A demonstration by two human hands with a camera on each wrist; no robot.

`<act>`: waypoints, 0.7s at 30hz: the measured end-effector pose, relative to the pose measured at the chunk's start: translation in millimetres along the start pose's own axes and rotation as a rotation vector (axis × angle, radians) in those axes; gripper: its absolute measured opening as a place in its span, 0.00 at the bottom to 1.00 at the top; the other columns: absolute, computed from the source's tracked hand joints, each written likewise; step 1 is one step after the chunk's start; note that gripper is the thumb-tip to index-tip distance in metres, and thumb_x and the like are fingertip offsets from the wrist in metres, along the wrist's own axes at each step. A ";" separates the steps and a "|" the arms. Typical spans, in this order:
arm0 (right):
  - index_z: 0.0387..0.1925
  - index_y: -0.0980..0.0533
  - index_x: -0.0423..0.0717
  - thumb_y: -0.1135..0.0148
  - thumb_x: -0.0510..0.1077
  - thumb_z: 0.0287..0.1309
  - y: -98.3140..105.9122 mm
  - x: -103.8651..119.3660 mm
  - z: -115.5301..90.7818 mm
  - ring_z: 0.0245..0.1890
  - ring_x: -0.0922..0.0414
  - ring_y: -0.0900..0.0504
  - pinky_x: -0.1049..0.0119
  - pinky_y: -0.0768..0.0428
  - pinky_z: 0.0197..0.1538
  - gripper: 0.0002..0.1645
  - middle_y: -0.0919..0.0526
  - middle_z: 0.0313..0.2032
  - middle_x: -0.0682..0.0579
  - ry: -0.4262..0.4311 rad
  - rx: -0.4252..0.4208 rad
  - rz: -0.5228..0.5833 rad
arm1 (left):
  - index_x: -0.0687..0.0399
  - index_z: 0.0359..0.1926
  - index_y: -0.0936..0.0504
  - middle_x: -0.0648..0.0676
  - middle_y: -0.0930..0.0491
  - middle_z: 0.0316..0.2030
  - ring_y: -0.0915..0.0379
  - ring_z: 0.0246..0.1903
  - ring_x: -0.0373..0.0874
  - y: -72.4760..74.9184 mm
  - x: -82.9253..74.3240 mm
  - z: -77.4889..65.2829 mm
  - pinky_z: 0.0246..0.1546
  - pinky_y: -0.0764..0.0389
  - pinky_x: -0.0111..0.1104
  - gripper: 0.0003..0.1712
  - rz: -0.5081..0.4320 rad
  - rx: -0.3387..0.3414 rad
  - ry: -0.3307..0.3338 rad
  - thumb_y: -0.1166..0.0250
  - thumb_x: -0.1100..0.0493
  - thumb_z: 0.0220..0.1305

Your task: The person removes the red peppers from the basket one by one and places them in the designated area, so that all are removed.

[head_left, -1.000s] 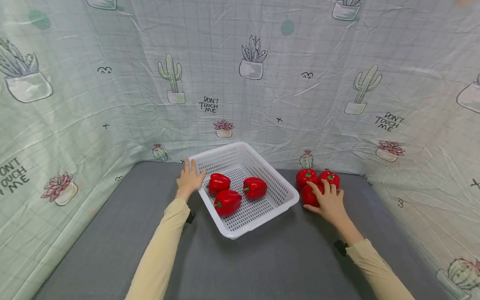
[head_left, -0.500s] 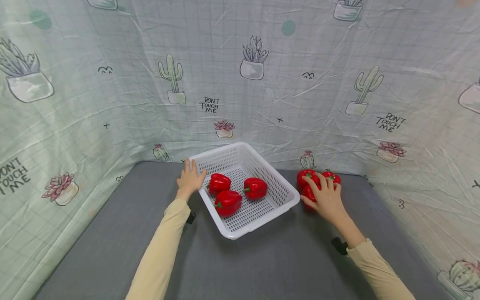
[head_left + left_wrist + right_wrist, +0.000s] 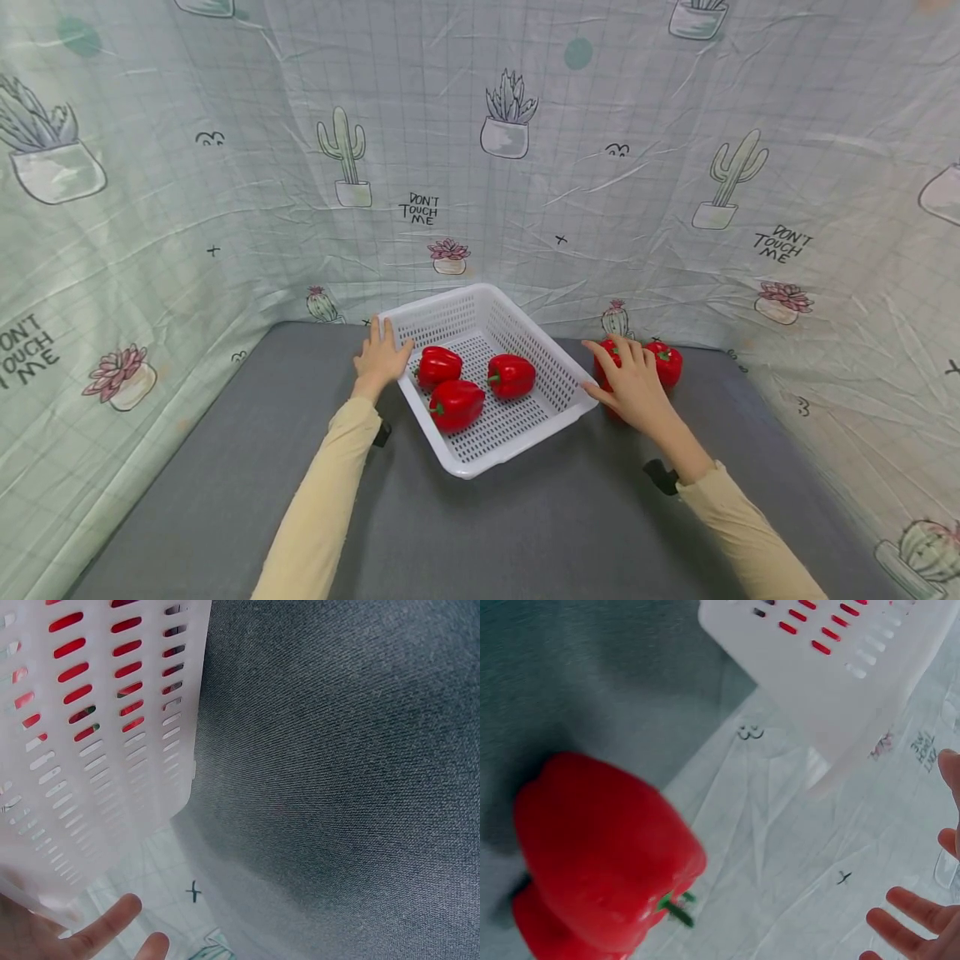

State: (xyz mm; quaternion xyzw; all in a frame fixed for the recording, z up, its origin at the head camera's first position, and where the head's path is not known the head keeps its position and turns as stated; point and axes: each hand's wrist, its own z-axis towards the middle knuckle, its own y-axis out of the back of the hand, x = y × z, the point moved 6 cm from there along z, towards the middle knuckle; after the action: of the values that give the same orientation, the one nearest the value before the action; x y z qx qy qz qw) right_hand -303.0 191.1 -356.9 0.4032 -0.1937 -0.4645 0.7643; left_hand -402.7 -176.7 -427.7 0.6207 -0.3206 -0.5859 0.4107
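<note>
A white perforated plastic basket (image 3: 536,350) holds three red bell peppers (image 3: 457,406). My left hand (image 3: 378,362) rests at its far left rim, fingers stretched and thumb over the edge. In the left wrist view its fingers (image 3: 109,926) reach past the basket wall (image 3: 112,780). My right hand (image 3: 637,387) hovers by the basket's right corner, over three more red bell peppers (image 3: 664,364), two partly hidden by it. The right wrist view shows its spread fingers (image 3: 915,922) with nothing between them, apart from a bell pepper (image 3: 604,847) with a green stem.
A dark grey cloth (image 3: 540,533) covers the table. Behind and on both sides hangs a pale sheet (image 3: 585,192) printed with potted cacti. Its lower edge meets the table close behind the basket and the loose peppers.
My right hand has moved left from the loose peppers toward the basket's right corner, uncovering the far right pepper. The left hand and the basket have stayed in place.
</note>
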 end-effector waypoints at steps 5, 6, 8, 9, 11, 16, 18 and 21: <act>0.56 0.34 0.50 0.33 0.55 0.41 -5.9 8.6 9.5 0.50 0.42 0.34 0.45 0.35 0.48 0.38 0.33 0.54 0.39 0.033 0.035 0.005 | 0.59 0.69 0.62 0.59 0.71 0.69 0.58 0.65 0.66 -0.7 0.4 0.8 0.56 0.50 0.64 0.42 -0.008 -0.002 0.000 0.59 0.42 0.63; 0.56 0.34 0.50 0.33 0.55 0.41 -7.0 10.5 11.1 0.51 0.43 0.34 0.44 0.36 0.49 0.38 0.33 0.54 0.40 0.041 0.044 0.008 | 0.59 0.69 0.62 0.59 0.71 0.70 0.58 0.65 0.66 -0.7 0.0 0.7 0.56 0.50 0.64 0.42 -0.009 -0.003 0.001 0.58 0.42 0.63; 0.56 0.34 0.50 0.33 0.55 0.42 -9.1 14.9 14.3 0.51 0.43 0.34 0.44 0.36 0.49 0.38 0.33 0.55 0.40 0.060 0.067 0.004 | 0.59 0.69 0.62 0.59 0.71 0.70 0.58 0.65 0.65 -0.8 -0.4 0.4 0.56 0.50 0.64 0.42 -0.010 -0.002 0.004 0.58 0.42 0.63; 0.56 0.34 0.50 0.33 0.55 0.42 -10.4 17.0 15.9 0.52 0.43 0.34 0.45 0.36 0.49 0.38 0.33 0.55 0.40 0.073 0.079 0.004 | 0.59 0.69 0.62 0.59 0.71 0.70 0.58 0.65 0.65 -0.7 -0.8 0.1 0.56 0.50 0.64 0.42 -0.011 0.000 0.005 0.58 0.42 0.63; 0.57 0.34 0.50 0.33 0.56 0.42 -12.9 21.1 19.5 0.52 0.44 0.34 0.46 0.35 0.49 0.38 0.33 0.55 0.40 0.101 0.100 -0.002 | 0.58 0.69 0.62 0.59 0.71 0.70 0.58 0.65 0.65 -0.4 -1.0 -0.2 0.56 0.50 0.64 0.42 -0.014 -0.001 0.006 0.58 0.42 0.63; 0.58 0.34 0.51 0.33 0.55 0.41 -20.7 29.8 27.2 0.51 0.47 0.35 0.49 0.35 0.47 0.39 0.32 0.55 0.42 0.174 0.165 -0.031 | 0.59 0.69 0.62 0.59 0.71 0.69 0.57 0.65 0.66 0.0 -0.4 0.3 0.56 0.50 0.64 0.42 -0.008 0.004 0.002 0.59 0.41 0.63; 0.58 0.34 0.52 0.32 0.55 0.40 -22.9 33.1 29.7 0.51 0.47 0.35 0.49 0.35 0.48 0.40 0.32 0.55 0.43 0.202 0.184 -0.037 | 0.58 0.69 0.63 0.59 0.72 0.69 0.57 0.65 0.65 0.0 0.0 0.6 0.56 0.49 0.64 0.42 0.000 0.006 0.002 0.60 0.41 0.63; 0.57 0.32 0.52 0.31 0.55 0.39 -24.7 38.1 33.9 0.51 0.48 0.34 0.48 0.35 0.49 0.40 0.31 0.55 0.44 0.248 0.196 -0.040 | 0.58 0.69 0.62 0.58 0.71 0.70 0.57 0.65 0.65 -0.2 1.0 1.1 0.56 0.49 0.64 0.42 -0.004 0.005 0.003 0.60 0.40 0.63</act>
State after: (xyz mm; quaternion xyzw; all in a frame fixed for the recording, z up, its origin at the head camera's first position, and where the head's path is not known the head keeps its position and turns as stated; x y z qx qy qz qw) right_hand -320.6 137.3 -359.2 0.5341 -0.1343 -0.4053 0.7297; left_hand -403.8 -177.7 -428.3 0.6234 -0.3202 -0.5849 0.4084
